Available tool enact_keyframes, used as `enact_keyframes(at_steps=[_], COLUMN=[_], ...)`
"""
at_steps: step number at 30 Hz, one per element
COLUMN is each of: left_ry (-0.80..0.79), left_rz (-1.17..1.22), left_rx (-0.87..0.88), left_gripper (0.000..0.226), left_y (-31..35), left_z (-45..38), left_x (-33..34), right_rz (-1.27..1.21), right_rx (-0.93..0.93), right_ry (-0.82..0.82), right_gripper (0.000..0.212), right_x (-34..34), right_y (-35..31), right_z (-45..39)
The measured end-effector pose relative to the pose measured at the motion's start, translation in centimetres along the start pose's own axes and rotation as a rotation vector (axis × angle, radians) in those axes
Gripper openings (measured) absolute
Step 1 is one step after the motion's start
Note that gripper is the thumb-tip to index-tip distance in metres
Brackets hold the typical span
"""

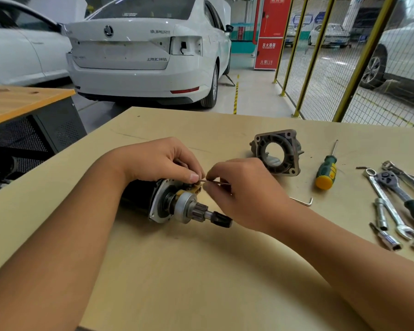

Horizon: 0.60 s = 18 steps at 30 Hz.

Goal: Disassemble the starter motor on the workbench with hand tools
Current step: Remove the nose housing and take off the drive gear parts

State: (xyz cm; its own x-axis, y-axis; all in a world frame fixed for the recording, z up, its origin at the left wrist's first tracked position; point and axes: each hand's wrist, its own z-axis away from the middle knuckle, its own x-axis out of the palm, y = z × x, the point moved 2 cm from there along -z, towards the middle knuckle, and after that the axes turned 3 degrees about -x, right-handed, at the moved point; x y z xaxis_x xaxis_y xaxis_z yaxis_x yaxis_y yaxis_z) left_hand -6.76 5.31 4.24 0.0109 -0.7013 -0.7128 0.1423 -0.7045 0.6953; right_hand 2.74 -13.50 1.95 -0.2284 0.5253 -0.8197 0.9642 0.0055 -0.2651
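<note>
Pale wood desk (201, 271) under my arms. Starter motor (167, 201) lies on its side near desk middle, pinion end toward me and to right. My left hand (163, 161) curls over motor top, thumb pressing yellow piece (196, 187). My right hand (239, 192) pinches thin pin (215, 182) at same spot, fingers together on it. Removed end housing (276, 151) stands just beyond right hand. Screwdriver (326, 170), hex key (302, 201), ratchet (402, 192), wrench (390, 209), sockets (382, 225) lie further right.

white car (144, 51) | yellow mesh fence (320, 68) | pale floor (256, 96) — perhaps concrete
</note>
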Motion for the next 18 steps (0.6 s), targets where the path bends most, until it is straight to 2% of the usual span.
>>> enact_keyframes(at_steps=[3,4,6,8,13,18], left_ry=[0.005,0.011,0.004,-0.019,-0.025,-0.016], left_rz=[0.003,0.008,0.005,-0.004,-0.001,0.004], left_rx=[-0.007,-0.016,-0.025,-0.032,-0.038,-0.048], left_gripper=[0.014,0.015,0.019,0.022,0.038,0.037], left_y=[-0.1,-0.1,0.0,0.2,0.7,0.7], left_z=[-0.1,0.0,0.0,0.0,0.2,0.4], left_x=[0.0,0.0,0.0,0.1,0.2,0.3], right_rz=[-0.482,-0.597,-0.788,-0.899,-0.86,-0.709], right_rx=[0.278,0.345,0.423,0.411,0.325,0.332], right_ry=[-0.012,-0.045,-0.172,-0.273,-0.307,-0.282], right_gripper=[0.055,0.058,0.051,0.042,0.047,0.041], right_x=[0.1,0.1,0.2,0.4,1.0,1.3], right_y=[0.9,1.3,2.0,2.1,1.9,1.4], right_z=[0.1,0.2,0.3,0.5,0.8,0.7])
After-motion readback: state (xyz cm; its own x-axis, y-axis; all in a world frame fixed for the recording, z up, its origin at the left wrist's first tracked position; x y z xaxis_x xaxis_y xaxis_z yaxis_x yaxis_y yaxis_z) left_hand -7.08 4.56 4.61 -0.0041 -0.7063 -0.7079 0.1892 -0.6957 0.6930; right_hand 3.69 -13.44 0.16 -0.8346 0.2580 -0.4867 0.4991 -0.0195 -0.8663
